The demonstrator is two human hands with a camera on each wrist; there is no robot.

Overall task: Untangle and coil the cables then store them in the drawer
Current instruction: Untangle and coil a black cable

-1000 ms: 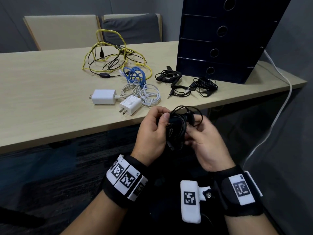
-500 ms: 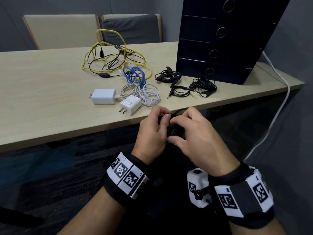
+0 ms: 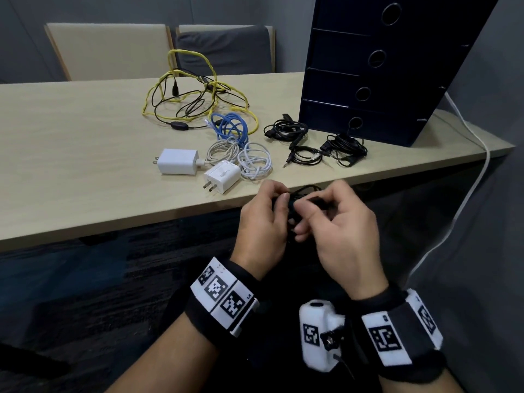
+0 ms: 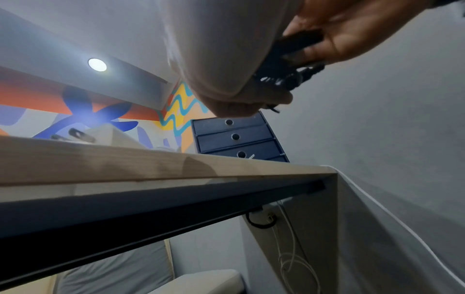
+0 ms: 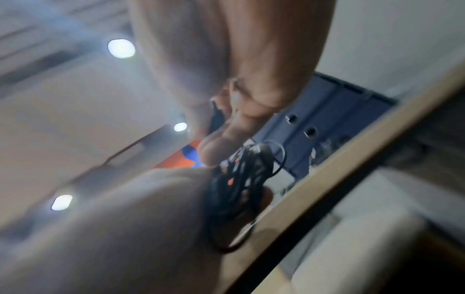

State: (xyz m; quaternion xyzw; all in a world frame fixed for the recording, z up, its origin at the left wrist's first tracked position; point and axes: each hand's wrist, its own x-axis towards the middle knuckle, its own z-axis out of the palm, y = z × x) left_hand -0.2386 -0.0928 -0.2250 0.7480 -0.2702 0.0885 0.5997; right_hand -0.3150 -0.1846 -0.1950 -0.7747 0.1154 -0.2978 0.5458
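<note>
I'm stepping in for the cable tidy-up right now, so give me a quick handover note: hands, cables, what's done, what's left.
Left hand and right hand both grip one black cable bundle in front of the table's near edge, mid-coil.
On the table: three small black coils, two white chargers with coiled leads, a blue cable loosely looped.
The yellow and black tangle is untouched.
The drawer unit has all drawers shut; nothing visibly stored.
Left: finish this coil, untangle the yellow pile, put everything in a drawer.
</note>
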